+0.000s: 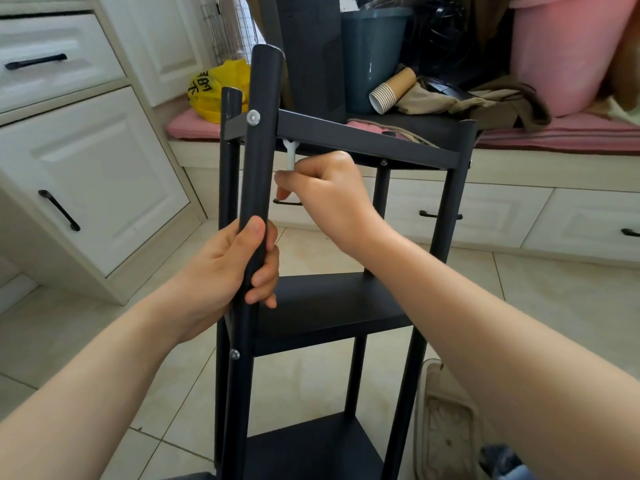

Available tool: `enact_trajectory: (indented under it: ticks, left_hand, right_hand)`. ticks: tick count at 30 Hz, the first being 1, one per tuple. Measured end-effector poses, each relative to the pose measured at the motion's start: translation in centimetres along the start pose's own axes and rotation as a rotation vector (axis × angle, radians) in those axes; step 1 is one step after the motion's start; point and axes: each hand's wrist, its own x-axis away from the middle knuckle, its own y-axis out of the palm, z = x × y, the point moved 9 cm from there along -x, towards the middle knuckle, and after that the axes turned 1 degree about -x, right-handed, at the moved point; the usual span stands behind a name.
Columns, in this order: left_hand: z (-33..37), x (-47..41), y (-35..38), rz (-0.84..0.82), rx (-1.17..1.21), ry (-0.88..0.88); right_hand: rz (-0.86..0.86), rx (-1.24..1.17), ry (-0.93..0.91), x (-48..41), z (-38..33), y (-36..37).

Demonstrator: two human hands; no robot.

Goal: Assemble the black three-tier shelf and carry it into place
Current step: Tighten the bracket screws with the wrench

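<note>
Black shelf [346, 140] stands upright on the tiled floor [519, 289] right in front of us, all three tiers fitted. Our left hand [239, 268] wraps round the near post [261, 150], to steady the frame we judge, while our right hand [325, 188] pinches a small white wrench [289, 152] reaching up under the top tier's corner, likely holding the nut behind the silver screw [253, 117]. Only the yellow bag [221, 88] bears writing: black characters, too crumpled to read

Single head-worn wide-angle view, facing forward and steeply down, close above the black three-tier shelf [329, 306], its near post [259, 150] looming largest, tiled floor [536, 289] beneath, cushioned bench [571, 133] at top, frame edges seemingly bowed by the lens
</note>
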Motion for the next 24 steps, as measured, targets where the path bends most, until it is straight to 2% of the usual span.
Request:
enact_trajectory:
  ticks: [7, 24]
  left_hand:
    - [0.1, 0.1, 0.2, -0.013, 0.01, -0.003]
    - [-0.1, 0.1, 0.2, -0.016, 0.013, -0.01]
  right_hand:
    - [-0.04, 0.022, 0.01, 0.5, -1.0, -0.6]
    - [0.061, -0.048, -0.071, 0.6, -1.5, -0.5]
